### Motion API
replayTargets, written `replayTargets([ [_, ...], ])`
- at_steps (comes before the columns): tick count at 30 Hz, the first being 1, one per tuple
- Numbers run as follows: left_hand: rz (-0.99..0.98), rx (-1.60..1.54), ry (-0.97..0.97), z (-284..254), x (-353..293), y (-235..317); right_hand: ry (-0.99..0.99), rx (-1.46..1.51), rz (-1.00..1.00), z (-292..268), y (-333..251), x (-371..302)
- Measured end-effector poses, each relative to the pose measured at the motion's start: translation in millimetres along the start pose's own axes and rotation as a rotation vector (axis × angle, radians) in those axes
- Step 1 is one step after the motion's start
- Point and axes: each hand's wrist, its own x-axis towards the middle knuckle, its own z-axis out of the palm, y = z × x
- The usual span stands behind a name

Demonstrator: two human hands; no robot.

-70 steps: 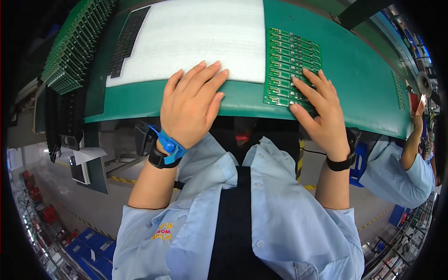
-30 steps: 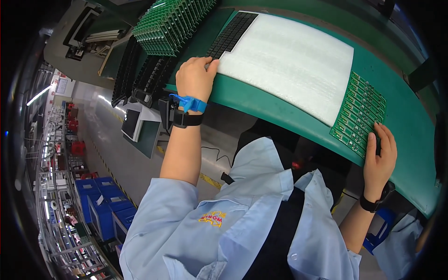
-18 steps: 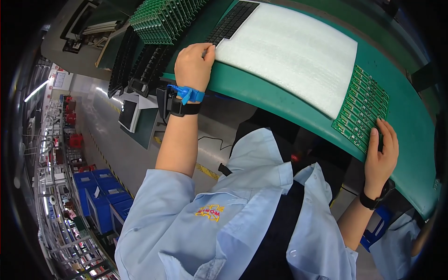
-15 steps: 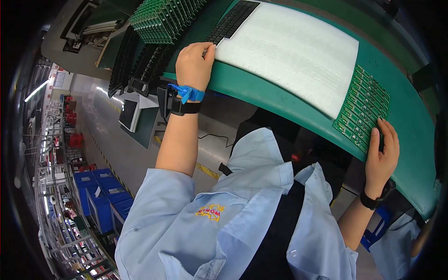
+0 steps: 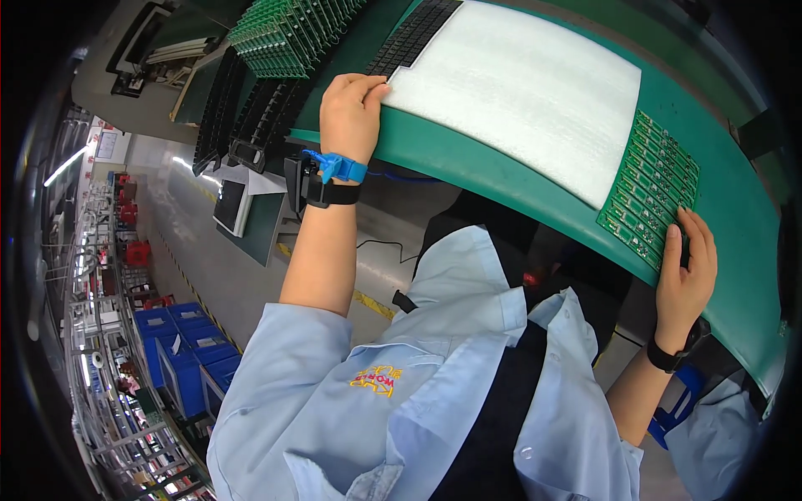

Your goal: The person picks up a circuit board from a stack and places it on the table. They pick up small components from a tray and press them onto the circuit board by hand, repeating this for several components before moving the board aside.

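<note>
My left hand [image 5: 351,115] is closed, thumb and fingertips pinched together at the near-left corner of a white foam sheet [image 5: 518,96]. A black gridded tray [image 5: 422,37] shows along the sheet's left end, beside these fingers. A green circuit board panel [image 5: 647,188], made up of several rows of small boards, lies at the sheet's right end. My right hand [image 5: 687,267] has its thumb and fingertips on the panel's near-right edge. How far its fingers reach beneath that edge is hidden. A blue wrist strap [image 5: 344,169] and black band circle my left wrist.
The green-topped table [image 5: 493,163] curves across the view. At far left, a stack of upright green circuit boards [image 5: 288,37] stands in black slotted racks [image 5: 263,117]. Blue bins [image 5: 188,342] sit on the floor at left. Another person's sleeve [image 5: 718,438] shows at lower right.
Both hands have shifted very slightly; my left hand has turned a little to the right and my right hand has edged upward. The sheet and panel remain almost where they were.
</note>
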Motion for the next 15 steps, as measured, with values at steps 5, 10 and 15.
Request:
replayTargets([
  [5, -0.101, -0.129, 0.029, -3, 2, 2, -0.011, -0.006, 0.001, -2, 0, 1],
  [10, -0.425, -0.822, -0.102, -26, 6, 62, 0.122, 0.132, -0.059, 0, 1, 2],
  [15, -0.199, -0.859, -0.580, -39, -10, 153, 0.128, 0.249, -0.103, -23, -29, -7],
])
